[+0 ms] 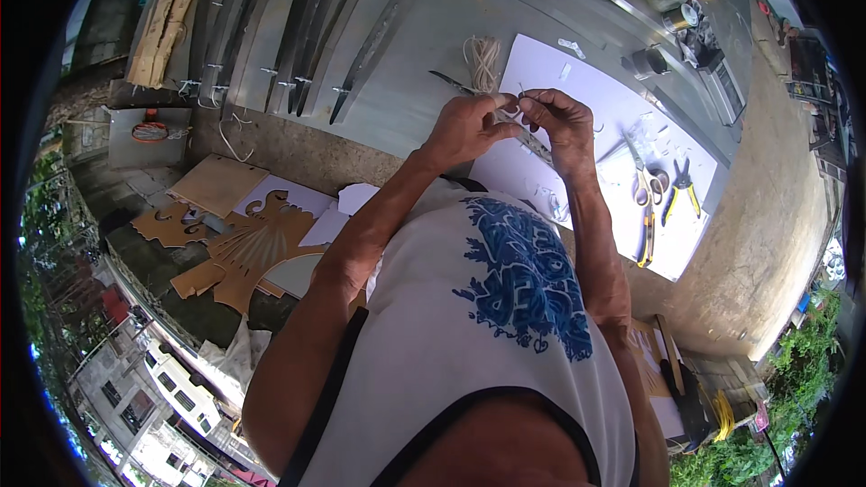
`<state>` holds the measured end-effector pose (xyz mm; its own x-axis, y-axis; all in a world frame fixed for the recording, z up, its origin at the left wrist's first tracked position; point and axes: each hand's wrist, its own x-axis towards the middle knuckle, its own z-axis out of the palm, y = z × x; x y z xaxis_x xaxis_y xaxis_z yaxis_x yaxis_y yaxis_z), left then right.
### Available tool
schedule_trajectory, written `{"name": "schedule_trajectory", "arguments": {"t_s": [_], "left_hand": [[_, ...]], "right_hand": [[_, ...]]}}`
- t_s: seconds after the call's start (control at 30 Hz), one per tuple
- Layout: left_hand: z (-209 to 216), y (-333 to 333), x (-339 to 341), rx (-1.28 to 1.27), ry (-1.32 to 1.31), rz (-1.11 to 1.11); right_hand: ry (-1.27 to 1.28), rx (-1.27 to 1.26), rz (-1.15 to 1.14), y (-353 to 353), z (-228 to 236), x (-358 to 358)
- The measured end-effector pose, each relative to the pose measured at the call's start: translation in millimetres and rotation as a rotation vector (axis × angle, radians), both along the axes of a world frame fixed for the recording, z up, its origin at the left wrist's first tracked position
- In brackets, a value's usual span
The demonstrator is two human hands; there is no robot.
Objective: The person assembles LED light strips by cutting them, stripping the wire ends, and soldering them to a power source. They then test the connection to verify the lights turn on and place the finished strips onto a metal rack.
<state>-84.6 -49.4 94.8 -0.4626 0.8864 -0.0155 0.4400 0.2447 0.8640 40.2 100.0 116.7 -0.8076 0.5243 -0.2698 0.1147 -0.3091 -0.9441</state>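
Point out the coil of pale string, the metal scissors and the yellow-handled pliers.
Coil of pale string (484, 61), head view, middle of the bundle.
Metal scissors (646, 182), head view, at the handle loops.
Yellow-handled pliers (681, 188), head view, near the pivot.

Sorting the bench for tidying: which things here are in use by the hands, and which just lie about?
In use: left hand, right hand, thin metal strip, cord bundle.

Lying about: scissors, yellow-handled pliers, tape rolls, cardboard cutouts.
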Motion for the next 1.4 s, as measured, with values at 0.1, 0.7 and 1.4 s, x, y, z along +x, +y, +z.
{"name": "schedule_trajectory", "arguments": {"t_s": [0.1, 0.7, 1.4], "left_hand": [[9.8, 8.2, 2.2, 0.168, -0.28, 0.095], [-1.5, 10.6, -19.0, 0.014, -0.596, 0.04], [-7.0, 9.6, -27.0, -0.098, -0.678, -0.044]], "right_hand": [[0.003, 0.026, -0.094, -5.7, -0.6, 2.3], [-0.173, 1.207, 0.058, -3.2, 7.5, 31.9], [-0.221, 0.984, 0.107, -1.5, 6.9, 25.0]]}}
